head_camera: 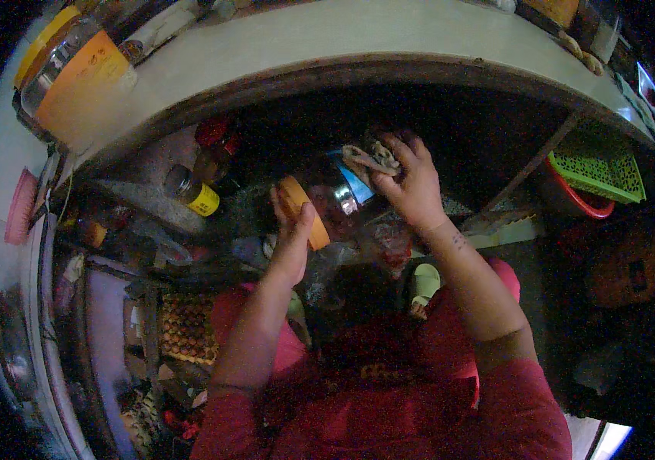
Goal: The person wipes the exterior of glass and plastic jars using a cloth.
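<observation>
A clear jar (pixel 333 201) with a wide orange lid (pixel 304 213) and a blue label lies on its side in front of me, below the counter edge. My left hand (pixel 294 227) grips it at the lid, thumb on the near side and fingers behind. In my right hand (pixel 410 178) is a crumpled, light-coloured cloth (pixel 373 158), held beside the blue label at the jar's other end. Whether the cloth touches the jar cannot be told. The jar's dark body blends into the shadow.
Above runs a pale counter (pixel 304 34) bearing a large yellow-lidded container (pixel 68 75). On the left stand a jar with a yellow label (pixel 195 192) and a red-capped bottle (pixel 215 144). Egg trays (pixel 189 328) sit lower left. A green basket (pixel 603 167) rests over a red basin (pixel 592 204) at right.
</observation>
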Demonstrator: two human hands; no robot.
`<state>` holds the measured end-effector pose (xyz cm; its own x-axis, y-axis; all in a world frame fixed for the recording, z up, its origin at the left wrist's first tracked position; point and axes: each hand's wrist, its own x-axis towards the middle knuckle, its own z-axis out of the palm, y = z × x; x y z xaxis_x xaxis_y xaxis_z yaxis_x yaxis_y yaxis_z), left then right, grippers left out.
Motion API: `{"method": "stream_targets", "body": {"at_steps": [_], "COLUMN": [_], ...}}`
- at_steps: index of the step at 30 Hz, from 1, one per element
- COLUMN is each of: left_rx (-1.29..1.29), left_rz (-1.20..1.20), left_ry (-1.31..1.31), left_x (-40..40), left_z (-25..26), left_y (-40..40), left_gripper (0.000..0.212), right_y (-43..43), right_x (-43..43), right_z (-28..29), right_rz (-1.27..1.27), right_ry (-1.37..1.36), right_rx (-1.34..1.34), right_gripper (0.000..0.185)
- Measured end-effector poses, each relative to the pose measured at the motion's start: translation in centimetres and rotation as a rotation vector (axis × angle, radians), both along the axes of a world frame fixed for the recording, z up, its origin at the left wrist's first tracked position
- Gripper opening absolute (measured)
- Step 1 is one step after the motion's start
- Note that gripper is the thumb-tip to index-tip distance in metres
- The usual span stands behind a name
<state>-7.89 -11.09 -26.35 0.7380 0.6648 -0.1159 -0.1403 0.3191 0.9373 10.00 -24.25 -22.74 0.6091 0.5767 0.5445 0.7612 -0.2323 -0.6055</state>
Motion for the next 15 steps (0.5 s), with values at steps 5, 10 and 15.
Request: {"method": "stream_targets", "body": {"at_steps": [5, 10, 15], "left_rx": [0.118, 0.473, 1.118], "left_rz": [-0.002, -0.006, -0.029], "left_ry": [0.004, -0.059, 0.058], "left_x": [0.9, 1.1, 0.8], "left_z": [2.0, 2.4, 1.1], "left_y": [-1.4, -2.5, -1.5], "left_gripper": [0.102, 0.109, 0.118], "right_y": [-0.6, -0.9, -0.8], "right_x": [0.1, -3.2, -4.6], "right_z": [-0.3, 1.7, 3.6], "right_rz": [-0.05, 0.165, 0.331], "right_ry": [-0.158, -0.386, -0.433], "right_rx": [-0.002, 0.044, 0.014], "right_gripper": [0.058, 0.06, 0.058]}}
